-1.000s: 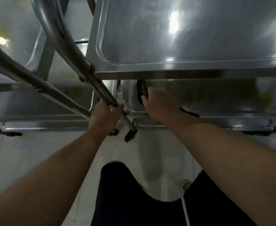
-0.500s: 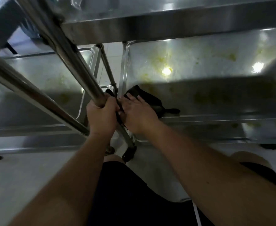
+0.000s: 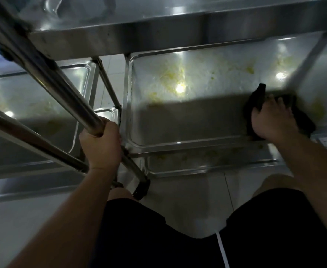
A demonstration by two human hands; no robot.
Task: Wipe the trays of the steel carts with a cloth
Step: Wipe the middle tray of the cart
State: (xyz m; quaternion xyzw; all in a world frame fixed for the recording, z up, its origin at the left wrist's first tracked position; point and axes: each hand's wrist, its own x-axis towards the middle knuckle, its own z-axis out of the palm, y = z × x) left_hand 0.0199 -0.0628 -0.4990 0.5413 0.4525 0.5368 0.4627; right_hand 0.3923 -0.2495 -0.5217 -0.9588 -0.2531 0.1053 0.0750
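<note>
Two hands: both bare, arms reaching forward and down
Left hand [image 3: 100,146]: fingers curled tight round a slanting steel cart pole [image 3: 62,89]
Right hand [image 3: 272,120]: fingers spread flat, pressing a black cloth [image 3: 255,97] onto the tray
Cloth: at the right end of the middle tray [image 3: 197,120], near its front rim
Tray: yellowish smears across it, two glints of light
Lower tray [image 3: 207,163]: front edge shows just below
Second cart's tray [image 3: 33,105]: to the left, also smeared
Writing: none readable
Floor [image 3: 187,206]: pale tiles
</note>
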